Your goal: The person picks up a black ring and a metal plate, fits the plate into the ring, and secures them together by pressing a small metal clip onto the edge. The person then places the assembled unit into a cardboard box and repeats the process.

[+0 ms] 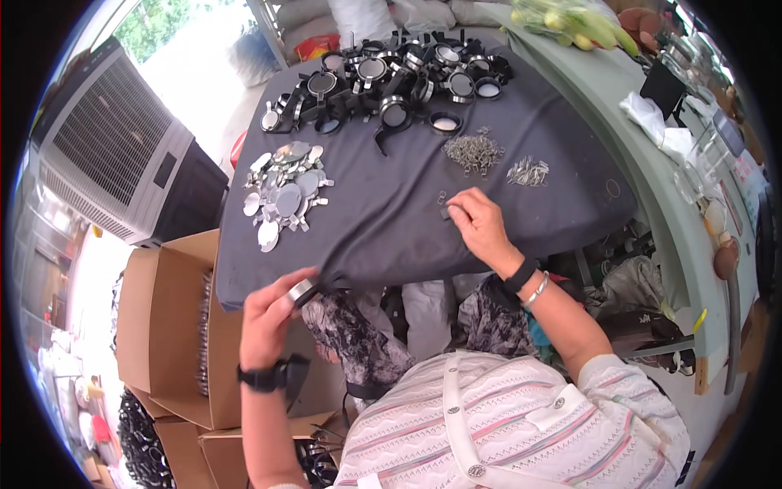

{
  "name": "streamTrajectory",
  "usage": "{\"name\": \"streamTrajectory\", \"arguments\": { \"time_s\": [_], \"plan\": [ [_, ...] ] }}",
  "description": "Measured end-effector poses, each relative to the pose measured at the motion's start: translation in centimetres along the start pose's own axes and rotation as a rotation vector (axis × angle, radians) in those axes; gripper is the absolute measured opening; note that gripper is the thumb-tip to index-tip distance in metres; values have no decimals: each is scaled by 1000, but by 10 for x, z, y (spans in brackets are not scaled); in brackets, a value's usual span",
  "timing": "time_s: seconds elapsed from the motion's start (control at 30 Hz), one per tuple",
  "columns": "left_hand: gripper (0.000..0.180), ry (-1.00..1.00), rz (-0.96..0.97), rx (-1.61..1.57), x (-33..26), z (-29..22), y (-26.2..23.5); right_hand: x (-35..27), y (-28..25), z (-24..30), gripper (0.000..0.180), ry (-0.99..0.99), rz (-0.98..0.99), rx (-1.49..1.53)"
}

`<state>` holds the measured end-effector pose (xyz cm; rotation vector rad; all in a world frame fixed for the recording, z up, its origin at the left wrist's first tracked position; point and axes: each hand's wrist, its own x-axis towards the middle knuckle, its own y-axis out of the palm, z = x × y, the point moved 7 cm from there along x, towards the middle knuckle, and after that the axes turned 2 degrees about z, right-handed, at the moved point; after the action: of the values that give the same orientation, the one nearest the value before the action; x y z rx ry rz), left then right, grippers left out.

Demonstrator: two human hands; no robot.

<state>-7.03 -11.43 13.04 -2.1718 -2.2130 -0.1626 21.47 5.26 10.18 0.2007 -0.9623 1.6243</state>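
You are in a small assembly workshop: a cloth-covered bench (407, 220) holds heaped black rings (391, 77), metal discs (285, 191) and clips (474, 151), with parts-filled cartons (175, 326) at its left edge.

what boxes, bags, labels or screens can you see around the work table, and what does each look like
Open brown cardboard boxes: left of the table by the left hand, stacked, holding dark parts.
Clear plastic bag of yellow-green pieces: top right on the pale green bench.
Small black upright panel: right bench, screen or not unclear.
The right hand rests on the dark cloth.
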Motion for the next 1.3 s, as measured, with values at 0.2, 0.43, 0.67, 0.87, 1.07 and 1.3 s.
{"name": "streamTrajectory", "arguments": {
  "time_s": [0.2,0.43,0.67,0.87,1.07,1.3],
  "plan": [
    [35,96,155,-261,74,13,72,-21,31,33,35,388,576,706],
    [31,183,264,-288,102,33,86,-51,43,34,24,770,741,1198],
    [47,3,-252,-9,97,60,74,-22,53,10,9,565,414,861],
    [48,27,-131,-25,130,85,107,-2,66,11,10,257,431,220],
    [49,81,-137,-53,131,100,104,43,23,-9,6,-138,289,-488],
    [54,76,-153,32,131,97,101,55,42,-32,6,-251,599,-574]
  ]
}}
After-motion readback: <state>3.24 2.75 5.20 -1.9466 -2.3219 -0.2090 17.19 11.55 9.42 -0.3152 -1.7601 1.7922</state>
